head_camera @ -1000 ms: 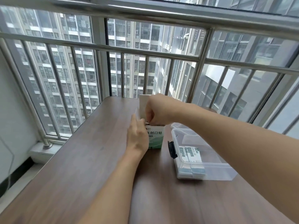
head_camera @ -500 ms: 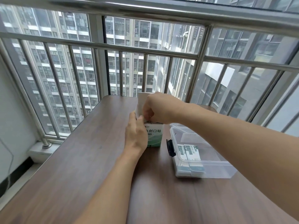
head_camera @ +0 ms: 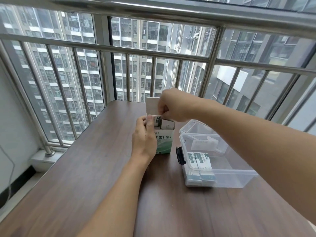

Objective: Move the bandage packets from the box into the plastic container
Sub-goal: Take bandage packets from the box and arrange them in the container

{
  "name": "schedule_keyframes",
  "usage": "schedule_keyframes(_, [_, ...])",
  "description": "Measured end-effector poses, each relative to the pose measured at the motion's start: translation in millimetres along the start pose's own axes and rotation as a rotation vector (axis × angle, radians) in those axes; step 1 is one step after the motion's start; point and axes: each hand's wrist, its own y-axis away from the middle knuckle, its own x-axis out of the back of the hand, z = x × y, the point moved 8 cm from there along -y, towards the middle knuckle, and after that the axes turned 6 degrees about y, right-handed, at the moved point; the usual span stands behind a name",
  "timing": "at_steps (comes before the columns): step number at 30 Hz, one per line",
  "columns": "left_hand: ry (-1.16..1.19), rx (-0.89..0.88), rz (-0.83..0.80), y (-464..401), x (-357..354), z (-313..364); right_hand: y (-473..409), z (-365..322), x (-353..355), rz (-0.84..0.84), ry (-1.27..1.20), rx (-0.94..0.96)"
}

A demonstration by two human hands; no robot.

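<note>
A white and green bandage box (head_camera: 165, 141) stands upright on the wooden table (head_camera: 85, 177), its top flap raised. My left hand (head_camera: 144, 139) grips the box's left side, thumb up by the opening. My right hand (head_camera: 172, 105) is above the opening and pinches a bandage packet (head_camera: 157, 119) that sticks partly out of the box. To the right lies a clear plastic container (head_camera: 239, 175) with two bandage packets (head_camera: 199, 159) lying flat at its left end.
The container's clear lid (head_camera: 195, 126) lies behind it, and a black latch (head_camera: 179, 155) sits on its left end. A steel railing (head_camera: 153, 53) and glass close the far and left sides of the table.
My right hand has lifted slightly, drawing a packet up out of the box opening. The left hand keeps its hold on the box. The camera has moved a little closer.
</note>
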Motion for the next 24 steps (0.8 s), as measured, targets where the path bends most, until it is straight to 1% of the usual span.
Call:
schedule_keyframes(3, [0.034,-0.032,-0.001,2,-1,2,3,4,2,0.001,-0.021,-0.003])
schedule_keyframes(6, [0.022,-0.064,0.051,2,5,3,3,7,4,-0.002,-0.043,-0.017])
schedule_keyframes(8, [-0.039,-0.183,0.075,5,9,16,4,7,8,0.006,-0.054,-0.014])
schedule_keyframes(10, [-0.118,-0.346,0.073,9,8,33,7,6,12,0.018,-0.047,0.001])
schedule_keyframes(12, [-0.163,-0.443,0.051,11,4,41,9,5,15,0.022,-0.054,0.014])
schedule_keyframes(14, [-0.17,-0.454,0.029,9,2,41,11,4,18,0.008,-0.067,0.023])
schedule_keyframes(17, [-0.144,-0.423,0.038,4,3,37,14,6,18,-0.017,-0.111,0.018])
schedule_keyframes(24, [-0.129,-0.367,0.002,4,-5,33,19,7,22,0.012,-0.163,0.017])
